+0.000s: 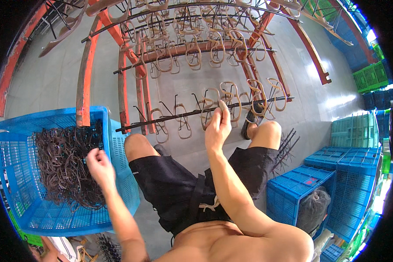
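Observation:
My right hand (218,129) is raised to a black bar (179,115) with upright hooks. Its thumb and fingertips pinch at a brown loop-shaped piece (211,90) there, partly hidden by the fingers. More brown loops (257,94) hang along the same bar, denser toward its right end. My left hand (100,169) is over the right side of a blue mesh crate (52,114), fingers curled in. What they hold, if anything, is hidden. A tangled heap of dark brown curved strips (65,166) fills the crate beside it.
An orange metal rack (84,83) stands ahead, carrying several higher bars of hanging loops (193,54). At the right are stacked blue crates (299,185), one with a dark plastic bag (313,209). Black hooked rods (286,148) lean near my right knee.

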`<move>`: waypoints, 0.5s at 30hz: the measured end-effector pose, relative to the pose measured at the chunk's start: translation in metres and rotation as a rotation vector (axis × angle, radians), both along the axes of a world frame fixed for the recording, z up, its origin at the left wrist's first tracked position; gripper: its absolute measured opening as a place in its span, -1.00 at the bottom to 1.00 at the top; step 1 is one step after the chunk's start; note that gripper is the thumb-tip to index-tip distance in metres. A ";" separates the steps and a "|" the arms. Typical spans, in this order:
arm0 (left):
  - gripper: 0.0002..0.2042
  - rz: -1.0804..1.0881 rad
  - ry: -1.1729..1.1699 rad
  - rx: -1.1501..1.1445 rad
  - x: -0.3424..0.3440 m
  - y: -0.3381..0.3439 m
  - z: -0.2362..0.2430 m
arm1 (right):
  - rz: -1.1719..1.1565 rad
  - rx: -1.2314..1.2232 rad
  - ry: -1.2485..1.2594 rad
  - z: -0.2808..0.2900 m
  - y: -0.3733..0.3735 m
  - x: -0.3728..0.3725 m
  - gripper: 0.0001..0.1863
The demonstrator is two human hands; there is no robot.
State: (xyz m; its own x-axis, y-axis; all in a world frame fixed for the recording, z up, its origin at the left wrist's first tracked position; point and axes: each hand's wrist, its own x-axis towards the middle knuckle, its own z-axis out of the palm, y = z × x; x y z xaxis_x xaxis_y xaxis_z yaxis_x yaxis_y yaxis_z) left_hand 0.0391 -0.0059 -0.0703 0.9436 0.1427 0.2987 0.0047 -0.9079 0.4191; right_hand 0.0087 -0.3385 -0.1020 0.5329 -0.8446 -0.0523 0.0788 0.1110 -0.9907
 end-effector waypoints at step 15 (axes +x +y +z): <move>-0.69 0.173 0.351 0.041 0.040 0.144 -0.113 | 0.040 0.149 -0.105 -0.018 0.006 0.020 -0.73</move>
State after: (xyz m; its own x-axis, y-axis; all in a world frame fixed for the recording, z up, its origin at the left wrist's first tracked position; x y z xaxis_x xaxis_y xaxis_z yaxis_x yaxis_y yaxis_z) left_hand 0.0794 0.1377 -0.1837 0.9523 0.3037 -0.0289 0.2960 -0.8970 0.3282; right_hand 0.0282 -0.3329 -0.1198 0.5752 -0.8095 -0.1173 0.1737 0.2610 -0.9496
